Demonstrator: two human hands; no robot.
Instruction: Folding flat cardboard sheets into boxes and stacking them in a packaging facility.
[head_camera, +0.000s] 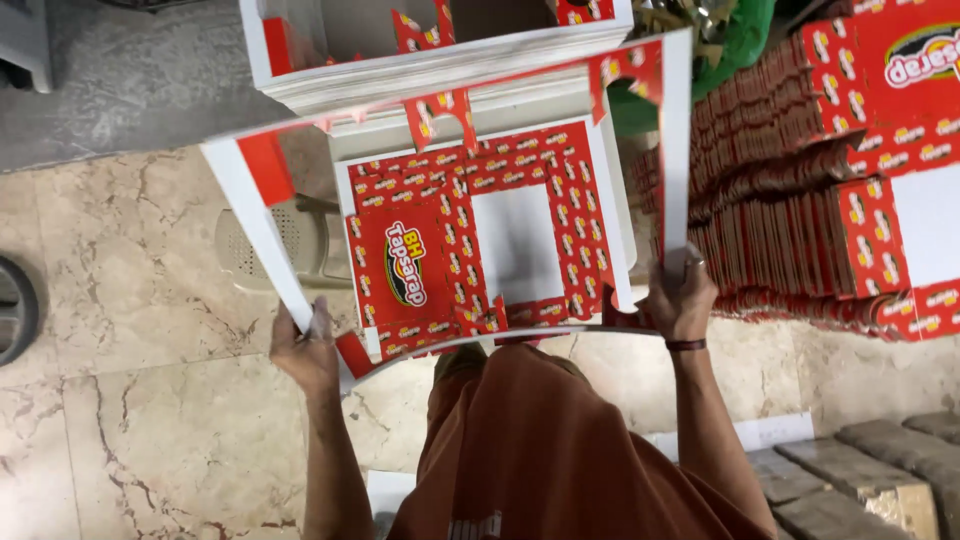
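Observation:
I hold up a large flat printed cardboard sheet (250, 200), white on its back with red flaps, bent into a shallow U over my lap. My left hand (305, 350) pinches its left edge. My right hand (682, 298) grips its right edge and wears a dark band on the wrist. Under the lifted sheet lies a flat red carton blank (440, 260) with a yellow oval label and a white square window, on top of a pile of the same blanks.
A thick stack of white-edged sheets (440, 70) sits beyond the raised sheet. Tall piles of folded red cartons (800, 170) fill the right side. A beige plastic stool (290, 245) stands on the marble floor (130, 300). Grey paving blocks (880, 470) lie at lower right.

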